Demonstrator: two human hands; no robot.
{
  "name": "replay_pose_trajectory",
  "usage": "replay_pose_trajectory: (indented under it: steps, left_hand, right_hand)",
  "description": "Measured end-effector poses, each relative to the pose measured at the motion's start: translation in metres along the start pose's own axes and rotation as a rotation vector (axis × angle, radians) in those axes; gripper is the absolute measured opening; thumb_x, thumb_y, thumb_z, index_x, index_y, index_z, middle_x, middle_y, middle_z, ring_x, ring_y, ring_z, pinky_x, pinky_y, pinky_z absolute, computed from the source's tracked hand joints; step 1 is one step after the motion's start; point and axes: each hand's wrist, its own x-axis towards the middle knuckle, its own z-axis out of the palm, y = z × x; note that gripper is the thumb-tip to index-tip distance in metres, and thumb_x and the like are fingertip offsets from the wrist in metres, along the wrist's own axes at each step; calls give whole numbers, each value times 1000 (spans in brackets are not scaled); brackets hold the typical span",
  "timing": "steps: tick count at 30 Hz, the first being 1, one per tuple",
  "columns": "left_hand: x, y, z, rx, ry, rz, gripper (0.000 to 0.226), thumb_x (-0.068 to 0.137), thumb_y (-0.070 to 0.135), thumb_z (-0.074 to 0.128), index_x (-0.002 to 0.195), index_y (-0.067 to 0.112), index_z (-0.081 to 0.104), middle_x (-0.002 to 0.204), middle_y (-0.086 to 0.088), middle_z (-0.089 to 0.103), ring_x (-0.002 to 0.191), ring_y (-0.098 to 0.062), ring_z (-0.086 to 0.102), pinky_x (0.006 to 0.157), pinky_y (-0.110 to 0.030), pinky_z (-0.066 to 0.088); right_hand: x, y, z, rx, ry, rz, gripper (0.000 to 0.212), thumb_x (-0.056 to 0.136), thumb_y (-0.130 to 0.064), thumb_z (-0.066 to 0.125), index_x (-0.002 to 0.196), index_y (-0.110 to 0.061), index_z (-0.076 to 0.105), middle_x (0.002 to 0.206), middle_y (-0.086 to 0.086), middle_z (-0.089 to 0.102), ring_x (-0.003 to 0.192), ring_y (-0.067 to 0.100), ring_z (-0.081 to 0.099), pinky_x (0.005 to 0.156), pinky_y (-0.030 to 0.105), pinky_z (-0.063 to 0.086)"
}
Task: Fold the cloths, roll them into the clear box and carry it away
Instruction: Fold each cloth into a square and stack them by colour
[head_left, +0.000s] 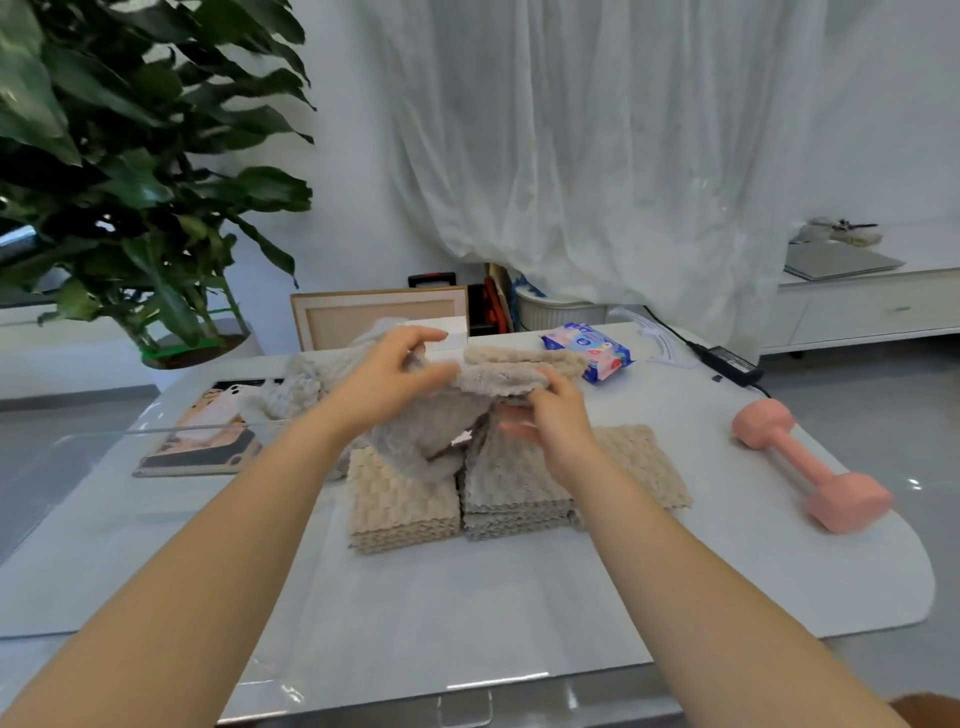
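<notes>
- Left grip (387, 379): clenched on the upper edge of a grey-beige cloth (441, 441), at frame centre.
- Right grip (556, 421): grasping the same cloth at its right side. The cloth is raised off the table (467, 597) and sags between both.
- Folded stacks (402, 499): three lie side by side on the table directly below the held cloth.
- Unfolded cloths (296, 384): heaped behind the left grip.
- Table, right side: pink dumbbell (810, 467). Far edge: wipes pack (589, 353) and power adapter (727, 364). Left side: magazine (202, 431).
- Room: large-leaved plant (130, 156) at upper left, white curtain (597, 156) at top centre, low white cabinet (857, 312) at right.
</notes>
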Motion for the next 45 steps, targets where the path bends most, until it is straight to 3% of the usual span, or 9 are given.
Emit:
replay_pose_trajectory:
  steps: [2,5,10,17,20,28,35,40,45]
  left_hand:
    - [3,-7,6,380,-109,11,68,78,34,75,136,26,40,127,8,44,113,-12,47,93,-34,44]
    - [10,-7,3,831,135,54,41,82,4,59,119,19,51,117,-4,56,99,-30,58,72,-42,51]
    - [-20,15,11,702,456,315,34,65,-11,59,91,11,59,87,-6,63,67,-32,58,45,-31,38]
    - [-106,-31,111,445,-297,-18,31,76,31,74,103,23,62,103,2,64,97,-20,59,78,-34,49]
    - [-141,-52,142,319,-573,-172,34,74,38,76,95,15,61,90,0,61,81,-14,55,71,-29,43]
    - [-159,-59,131,123,-651,-395,82,60,56,81,127,25,46,122,7,44,116,-9,44,88,-16,34]
    - [-168,-78,103,-50,-702,-326,20,70,23,82,73,26,62,77,8,57,81,-8,55,83,-28,41]
    - [-158,-93,113,-259,-182,-405,12,81,15,73,73,22,67,74,-5,66,68,-17,59,71,-37,47]
    - [-157,-86,142,94,118,-483,31,94,27,54,70,12,43,72,-7,51,65,-28,50,57,-37,35]
  right_hand:
    - [-5,-14,-8,-54,-25,-114,33,92,4,42,104,-17,64,110,7,65,96,21,65,73,30,58]
    - [-8,-39,-12,-233,-40,-270,35,87,2,50,91,-26,70,122,-8,57,121,18,49,98,35,43]
    - [-43,-66,-35,-360,2,-608,40,81,8,51,93,-26,68,113,-4,60,103,6,56,87,19,44]
    - [-98,58,-119,-1077,-180,-63,27,78,4,49,98,-15,49,87,7,58,79,24,54,70,34,42]
    - [-115,74,-144,-1074,-319,165,17,83,-1,46,90,-16,43,79,7,52,67,20,47,63,34,39]
    - [-114,70,-161,-1193,-322,199,19,85,-7,50,89,-21,61,87,-5,58,75,8,50,64,23,37]
    - [-114,70,-171,-1170,-286,319,14,90,-13,48,85,-14,60,81,-1,62,72,10,55,65,23,41]
    - [-104,81,-169,-1174,-171,167,15,94,-7,44,92,-17,55,68,-2,52,61,12,49,54,23,34]
    - [-96,107,-162,-926,-7,103,14,96,-10,45,88,-19,53,76,7,57,62,21,50,52,27,39]
